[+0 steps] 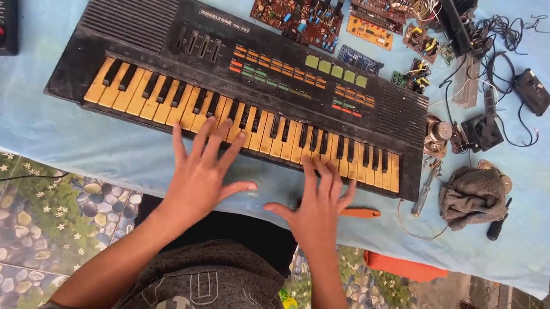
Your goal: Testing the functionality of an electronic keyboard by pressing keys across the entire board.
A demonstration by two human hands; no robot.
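Both hands, left hand (200, 175) and right hand (316, 207), lie palm-down with fingers spread on the keyboard (248, 65) keys.

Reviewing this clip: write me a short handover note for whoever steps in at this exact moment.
Left hand: open, fingers spread, fingertips on the yellowed keys of the black keyboard, mid-left.
Right hand: open, fingertips on keys right of centre.
Keyboard lies flat on the blue cloth, case closed.
Around it: circuit boards behind, grey rag and screwdriver at right, orange-handled tool by the right hand, multimeter far left.
Neither hand holds a tool.
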